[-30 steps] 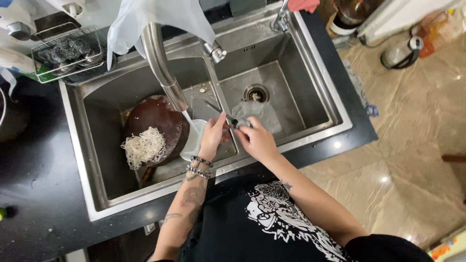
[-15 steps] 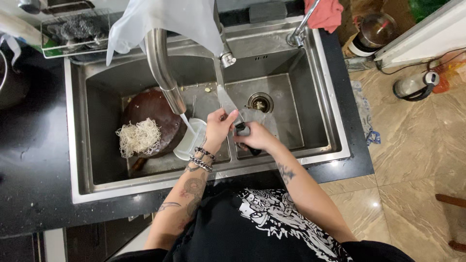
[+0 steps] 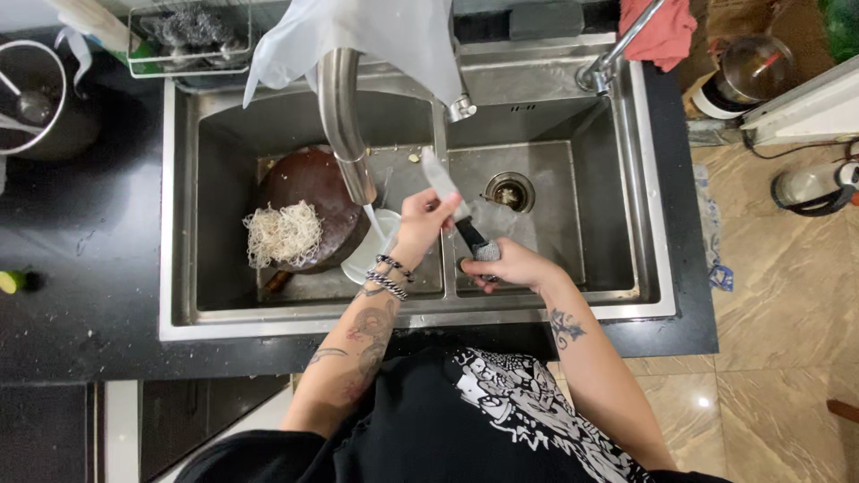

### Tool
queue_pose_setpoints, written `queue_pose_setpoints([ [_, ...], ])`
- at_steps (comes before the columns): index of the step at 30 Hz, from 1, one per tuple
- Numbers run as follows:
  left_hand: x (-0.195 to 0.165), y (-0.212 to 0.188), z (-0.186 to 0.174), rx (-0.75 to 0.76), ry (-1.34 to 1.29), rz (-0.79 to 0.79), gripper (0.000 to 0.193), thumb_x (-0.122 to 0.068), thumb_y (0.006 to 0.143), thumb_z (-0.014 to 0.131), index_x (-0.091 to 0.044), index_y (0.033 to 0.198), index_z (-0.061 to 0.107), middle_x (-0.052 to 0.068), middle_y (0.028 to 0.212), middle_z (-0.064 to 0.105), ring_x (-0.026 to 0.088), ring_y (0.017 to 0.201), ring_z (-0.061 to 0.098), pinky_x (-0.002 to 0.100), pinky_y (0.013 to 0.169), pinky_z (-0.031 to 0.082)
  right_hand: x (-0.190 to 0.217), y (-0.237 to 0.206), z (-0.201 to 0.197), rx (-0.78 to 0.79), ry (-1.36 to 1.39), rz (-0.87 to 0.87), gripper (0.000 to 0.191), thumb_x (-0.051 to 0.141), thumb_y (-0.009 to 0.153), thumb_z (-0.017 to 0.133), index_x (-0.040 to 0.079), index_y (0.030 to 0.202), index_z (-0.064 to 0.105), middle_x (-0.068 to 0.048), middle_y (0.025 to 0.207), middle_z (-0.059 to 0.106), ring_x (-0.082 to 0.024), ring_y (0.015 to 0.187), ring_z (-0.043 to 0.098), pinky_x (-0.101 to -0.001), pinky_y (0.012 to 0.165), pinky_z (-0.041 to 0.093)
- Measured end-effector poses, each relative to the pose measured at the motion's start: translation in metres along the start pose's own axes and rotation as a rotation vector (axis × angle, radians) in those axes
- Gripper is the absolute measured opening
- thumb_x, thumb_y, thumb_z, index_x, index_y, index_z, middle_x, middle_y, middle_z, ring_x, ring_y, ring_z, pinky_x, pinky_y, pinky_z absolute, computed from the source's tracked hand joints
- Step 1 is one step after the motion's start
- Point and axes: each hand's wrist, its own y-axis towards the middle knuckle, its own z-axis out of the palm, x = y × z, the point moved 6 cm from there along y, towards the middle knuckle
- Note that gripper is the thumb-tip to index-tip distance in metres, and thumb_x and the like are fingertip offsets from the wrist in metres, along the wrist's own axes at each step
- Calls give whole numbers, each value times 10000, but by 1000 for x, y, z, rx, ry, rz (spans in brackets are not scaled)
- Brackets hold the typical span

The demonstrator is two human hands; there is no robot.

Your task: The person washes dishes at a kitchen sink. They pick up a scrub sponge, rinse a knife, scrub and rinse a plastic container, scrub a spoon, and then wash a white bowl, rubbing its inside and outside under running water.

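Knife (image 3: 445,183) now points up and away from you over the divider of the double sink (image 3: 183,268); half a second ago it lay lower. Your right hand (image 3: 506,265) grips its dark handle, your left hand (image 3: 420,219) pinches the blade, beside the tap.

Both hands raised together: left hand (image 3: 419,224) fingers pinched, right hand (image 3: 512,266) fisted.

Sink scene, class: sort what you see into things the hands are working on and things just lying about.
In hand: knife, left hand, right hand, tap.
Lying about: brown pan, scrubbing pad, red cloth, wire rack.
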Motion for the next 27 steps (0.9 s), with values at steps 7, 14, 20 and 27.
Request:
queue_pose_setpoints([
  [7,-1,8,-5,-77,-25,25,267,-264,982,715,-23,870,691,-30,668,605,44,547,534,226,505,426,16,5,3,-95,60,-83,240,267,969,671,28,947,664,-52,742,665,-127,590,599,-274,547,483],
  [14,29,14,-27,-122,-75,-35,201,-212,946,731,-25,937,659,2,725,663,59,542,567,230,494,453,-14,-15,-27,-190,-11,-44,315,292,975,667,-22,1000,688,-51,796,685,-117,590,548,-273,522,438],
  [20,46,-3,-67,-296,357,307,246,-69,841,778,-77,1049,648,40,803,715,133,679,680,288,612,549,-74,-4,-113,-464,-146,85,349,353,988,635,15,1050,697,-55,861,720,-139,646,612,-286,571,505],
  [27,24,-53,-77,-487,914,420,395,-22,741,801,-72,1099,643,182,939,668,388,868,658,452,745,534,-140,9,-180,-534,-874,831,303,194,959,605,58,1147,800,-119,1013,829,-254,895,778,-415,826,572],
])
